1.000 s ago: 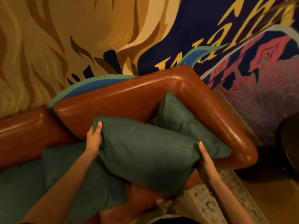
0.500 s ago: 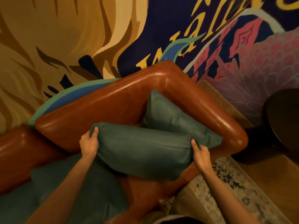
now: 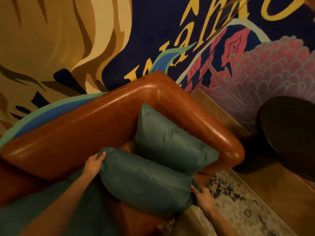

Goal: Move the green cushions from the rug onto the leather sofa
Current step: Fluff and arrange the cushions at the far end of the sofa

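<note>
We've got the green cushion [image 3: 144, 181] clamped at both ends, left hand [image 3: 93, 165] and right hand [image 3: 202, 196], over the leather sofa [image 3: 102, 123] seat's front edge, so letting go now could tip it back onto the rug [image 3: 238, 200]

There is just one view, from a camera on the person's head. It looks down and forward, tipped to one side, close over the sofa [image 3: 102, 126] corner. Both hands reach in from the bottom. The painted wall [image 3: 153, 31] fills the top, and the rug [image 3: 238, 201] sits low right
</note>
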